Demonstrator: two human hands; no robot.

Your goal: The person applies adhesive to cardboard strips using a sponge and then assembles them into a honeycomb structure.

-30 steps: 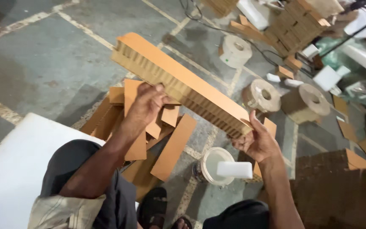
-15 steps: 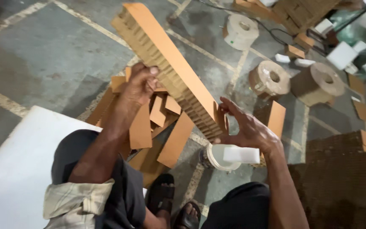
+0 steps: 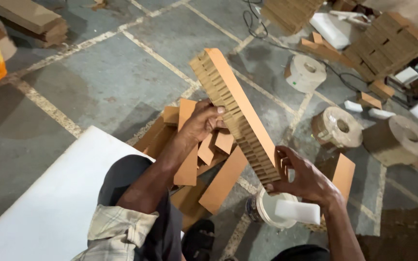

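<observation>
Above a grey tiled floor (image 3: 97,82), head view: left hand (image 3: 203,121) curls its fingers (image 3: 215,115) over the middle of a long honeycomb cardboard strip (image 3: 235,111); right hand (image 3: 302,176) pinches the strip's near end, thumb and fingers (image 3: 280,163) spread; the strip slants away from the person; flat cardboard pieces (image 3: 204,169) lie beneath; a white tub (image 3: 273,210) and tape rolls (image 3: 337,126) stand nearby.

Left hand (image 3: 204,121) grips the honeycomb cardboard strip (image 3: 238,113) mid-length, right hand (image 3: 301,176) holds its near end. Cardboard offcuts (image 3: 209,169) piled underneath; white tub (image 3: 272,208) beside right wrist.
</observation>
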